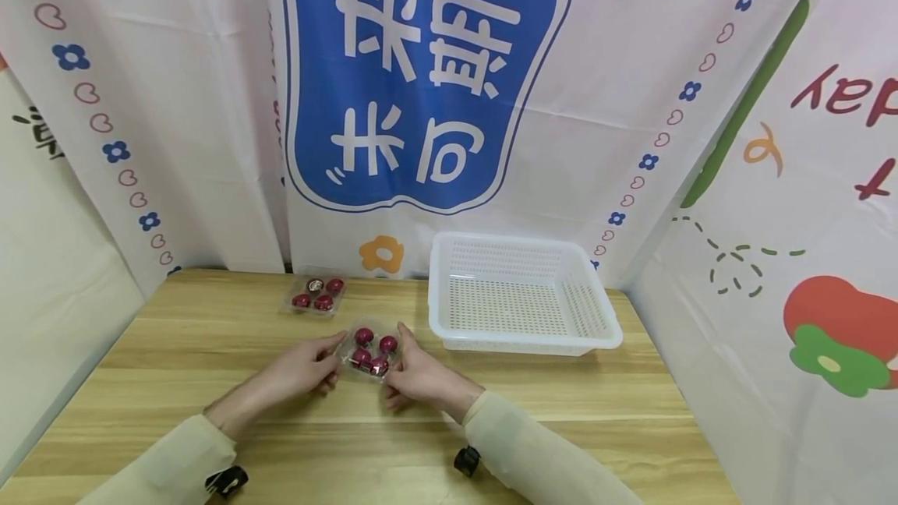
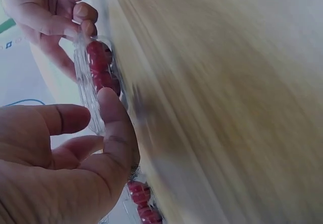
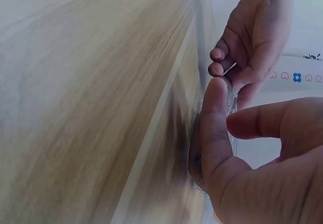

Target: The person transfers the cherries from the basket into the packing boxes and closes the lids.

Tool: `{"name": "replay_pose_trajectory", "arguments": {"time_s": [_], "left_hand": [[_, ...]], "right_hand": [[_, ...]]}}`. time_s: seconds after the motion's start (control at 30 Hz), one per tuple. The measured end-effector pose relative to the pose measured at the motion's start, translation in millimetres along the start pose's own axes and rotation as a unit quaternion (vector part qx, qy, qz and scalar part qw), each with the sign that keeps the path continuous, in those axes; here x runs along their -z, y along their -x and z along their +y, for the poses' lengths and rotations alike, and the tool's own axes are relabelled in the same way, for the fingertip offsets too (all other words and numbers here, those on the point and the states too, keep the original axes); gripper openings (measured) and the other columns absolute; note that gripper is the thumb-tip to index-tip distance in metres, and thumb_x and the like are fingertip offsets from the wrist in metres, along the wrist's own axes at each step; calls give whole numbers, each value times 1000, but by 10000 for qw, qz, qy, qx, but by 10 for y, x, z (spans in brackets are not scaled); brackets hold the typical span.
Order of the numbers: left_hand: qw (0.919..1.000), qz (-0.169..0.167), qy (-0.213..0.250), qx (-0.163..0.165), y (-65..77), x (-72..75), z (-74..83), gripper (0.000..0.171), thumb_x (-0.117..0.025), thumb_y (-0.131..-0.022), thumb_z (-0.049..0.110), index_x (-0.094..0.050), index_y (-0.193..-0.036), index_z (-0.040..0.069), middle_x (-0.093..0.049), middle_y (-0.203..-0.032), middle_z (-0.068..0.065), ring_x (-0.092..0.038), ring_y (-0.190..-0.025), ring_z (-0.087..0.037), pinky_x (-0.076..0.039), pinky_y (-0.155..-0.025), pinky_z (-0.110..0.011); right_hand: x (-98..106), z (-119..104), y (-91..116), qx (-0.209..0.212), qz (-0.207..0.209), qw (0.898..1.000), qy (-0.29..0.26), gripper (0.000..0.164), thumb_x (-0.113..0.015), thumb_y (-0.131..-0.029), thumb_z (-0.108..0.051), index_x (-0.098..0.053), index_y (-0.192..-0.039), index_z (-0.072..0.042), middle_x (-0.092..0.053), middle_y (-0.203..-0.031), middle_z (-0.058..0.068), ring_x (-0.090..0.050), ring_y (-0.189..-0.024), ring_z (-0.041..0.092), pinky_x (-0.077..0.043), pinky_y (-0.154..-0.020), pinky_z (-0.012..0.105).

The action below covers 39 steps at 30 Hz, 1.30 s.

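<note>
Between both hands is a clear plastic box (image 1: 349,369) with several shiny dark red balls (image 1: 363,336) in it. My left hand (image 1: 309,371) pinches its left edge between thumb and fingers. On the opposite side my right hand (image 1: 415,374) pinches the right edge. In the left wrist view the box (image 2: 87,85) appears tilted on edge because of the camera angle, close to the tabletop; whether it touches the wood I cannot tell. Fingers hide much of the box in the right wrist view.
A second clear box (image 1: 341,301) with similar red balls lies farther back, left of the held one. To the right stands a white perforated plastic basket (image 1: 438,318). Printed cloth (image 1: 210,217) hangs behind the wooden table (image 1: 351,450) and along its sides.
</note>
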<state>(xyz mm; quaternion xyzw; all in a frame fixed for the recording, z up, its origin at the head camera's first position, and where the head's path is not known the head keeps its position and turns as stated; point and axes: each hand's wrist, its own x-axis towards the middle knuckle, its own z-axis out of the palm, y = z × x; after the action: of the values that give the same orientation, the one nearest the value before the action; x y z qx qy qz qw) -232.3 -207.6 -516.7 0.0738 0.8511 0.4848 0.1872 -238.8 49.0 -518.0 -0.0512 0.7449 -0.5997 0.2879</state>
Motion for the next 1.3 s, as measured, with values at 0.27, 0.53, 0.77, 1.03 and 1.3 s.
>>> {"name": "replay_pose_trajectory", "arguments": {"time_s": [0.27, 0.53, 0.77, 1.03, 1.3], "left_hand": [[9995, -31, 302, -77, -30, -26, 27, 79, -63, -117, 8, -21, -182, -9, -83, -105, -21, -79, -86, -21, -74, -78, -34], [9941, 77, 1072, 141, -95, -53, 2, 82, -66, -115, 4, -22, -184, -1, -83, -111, -21, -77, -89, -18, -72, -78, -29], [9927, 15, 1199, 152, -122, -26, -46, 79, -63, -116, 2, -23, -183, -3, -85, -112, -21, -79, -92, -15, -71, -78, -26], [9960, 7, 853, 277, -124, 44, -26, 58, -43, -124, 6, -31, -178, -9, -83, -114, -24, -79, -93, -14, -73, -80, -29], [9994, 154, 298, -23, -86, 110, -80, 56, -54, -119, 5, -45, -171, -12, -80, -104, -18, -74, -88, -17, -70, -73, -26]], "right_hand": [[-23, -7, 1, -99, -27, 9998, -162, 118, -65, -102, 19, 7, -190, -15, -77, -101, 31, -73, -72, 24, -76, -73, 38], [-35, -6, 4, -66, 72, 9998, -197, 121, -66, -100, 20, 8, -190, -15, -78, -100, 33, -72, -72, 24, -77, -74, 41], [-28, 0, -9, -63, 62, 9998, -157, 120, -67, -101, 19, 7, -190, -14, -78, -99, 32, -73, -71, 24, -77, -73, 40], [-5, -15, -13, -123, -3, 9999, -36, 118, -67, -103, 17, 5, -190, -17, -79, -100, 32, -73, -71, 23, -76, -74, 39], [15, -29, -25, -95, -155, 9998, -22, 113, -64, -105, 17, 0, -191, -17, -77, -97, 28, -72, -71, 23, -76, -72, 37]]}}
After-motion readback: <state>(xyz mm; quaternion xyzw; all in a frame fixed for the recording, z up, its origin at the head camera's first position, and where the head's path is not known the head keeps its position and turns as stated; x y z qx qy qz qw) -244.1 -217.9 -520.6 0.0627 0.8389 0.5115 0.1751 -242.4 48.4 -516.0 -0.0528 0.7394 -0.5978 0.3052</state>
